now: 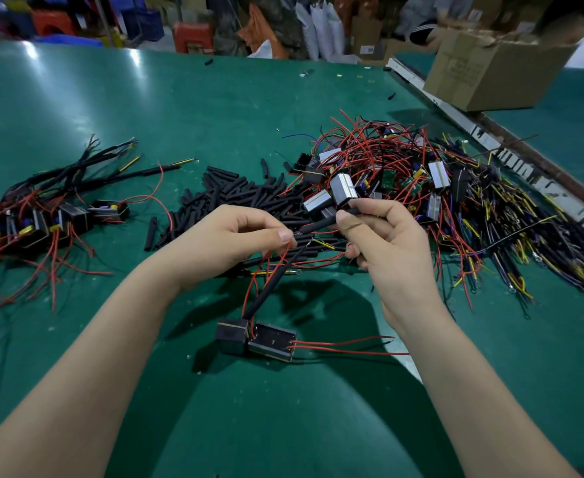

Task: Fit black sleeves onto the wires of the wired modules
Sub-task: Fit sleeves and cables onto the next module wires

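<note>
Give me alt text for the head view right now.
Right hand pinches a black sleeve toward wire ends pinched by the left hand, above a module on the green table. Loose sleeves lie behind; unsleeved modules right, finished ones left.

Factory assembly workshop: green bench mat (pixel 180 108) under the hands, wired-module heap (pixel 404 174) right of them, cardboard box (pixel 483 70) & stacked cartons beyond.

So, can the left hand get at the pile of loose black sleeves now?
Probably not yet: the left hand pinches wire ends, though the pile of loose black sleeves lies uncovered just beyond it.
</note>
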`<control>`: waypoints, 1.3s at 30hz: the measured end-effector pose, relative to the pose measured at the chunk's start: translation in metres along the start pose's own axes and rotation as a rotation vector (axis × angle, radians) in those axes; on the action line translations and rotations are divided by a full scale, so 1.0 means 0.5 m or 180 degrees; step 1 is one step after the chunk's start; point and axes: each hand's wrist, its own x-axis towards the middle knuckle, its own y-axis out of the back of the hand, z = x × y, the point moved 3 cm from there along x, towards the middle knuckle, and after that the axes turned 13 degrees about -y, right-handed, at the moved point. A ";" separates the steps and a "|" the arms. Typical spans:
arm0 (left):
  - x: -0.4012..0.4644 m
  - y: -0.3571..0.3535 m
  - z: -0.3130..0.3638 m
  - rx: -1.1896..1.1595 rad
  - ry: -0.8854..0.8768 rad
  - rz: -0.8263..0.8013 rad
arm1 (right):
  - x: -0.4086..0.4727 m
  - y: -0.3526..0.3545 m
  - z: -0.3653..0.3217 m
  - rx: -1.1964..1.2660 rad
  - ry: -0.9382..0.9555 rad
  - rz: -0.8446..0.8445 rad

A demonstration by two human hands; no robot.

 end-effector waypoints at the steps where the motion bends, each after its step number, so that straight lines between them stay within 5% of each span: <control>1: 0.000 0.000 0.000 -0.0014 -0.0005 0.0000 | 0.001 0.001 0.000 0.0034 -0.0009 0.0019; 9: -0.004 0.001 -0.001 -0.0146 0.0019 -0.0136 | 0.001 -0.008 0.012 -0.0053 -0.0108 -0.0081; 16: -0.025 0.013 -0.006 -0.0035 0.0269 -0.1056 | -0.001 -0.011 0.014 -0.0165 -0.0319 -0.0262; 24: -0.012 -0.047 -0.009 -0.0202 0.0303 -0.1023 | -0.004 -0.006 0.004 0.0017 -0.0121 -0.0184; 30: 0.006 -0.057 -0.020 0.0093 0.0212 -0.0297 | 0.002 0.010 -0.011 -0.0108 0.0297 -0.0023; 39: 0.008 -0.098 -0.009 0.0080 0.0106 -0.0345 | 0.002 0.011 -0.019 -0.0588 0.0731 -0.0204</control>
